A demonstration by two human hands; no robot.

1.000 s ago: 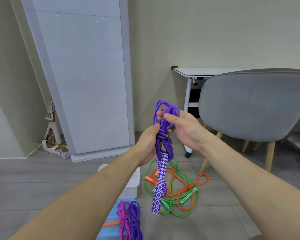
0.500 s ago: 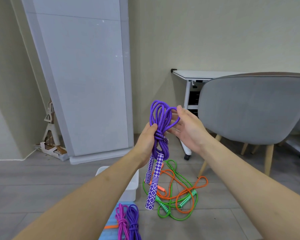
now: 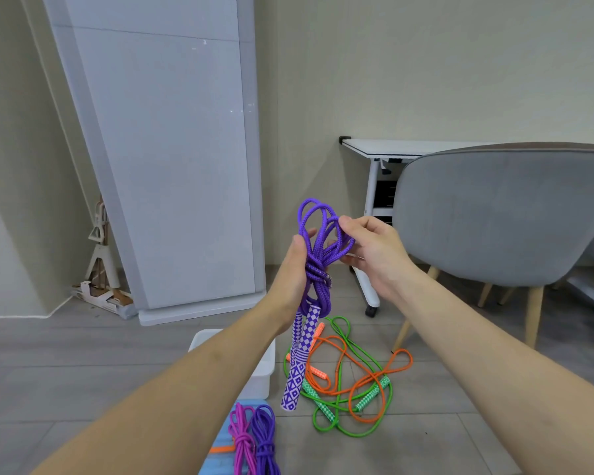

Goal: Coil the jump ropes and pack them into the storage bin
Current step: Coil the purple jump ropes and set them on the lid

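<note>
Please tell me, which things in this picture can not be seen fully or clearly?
- White bin, head view: the left forearm covers most of it; its inside is hidden.
- Blue lid or tray: cut off by the bottom edge.
- Pink rope and small purple rope: lower ends cut off.
- Left hand: its fingers are hidden behind the purple rope.

Five jump ropes: one purple [image 3: 318, 255] held centre frame, orange [image 3: 360, 382] and green [image 3: 336, 416] lower right, magenta [image 3: 241, 440] and violet [image 3: 266, 440] bottom centre; one white bin [image 3: 264, 371]; two hands.
</note>
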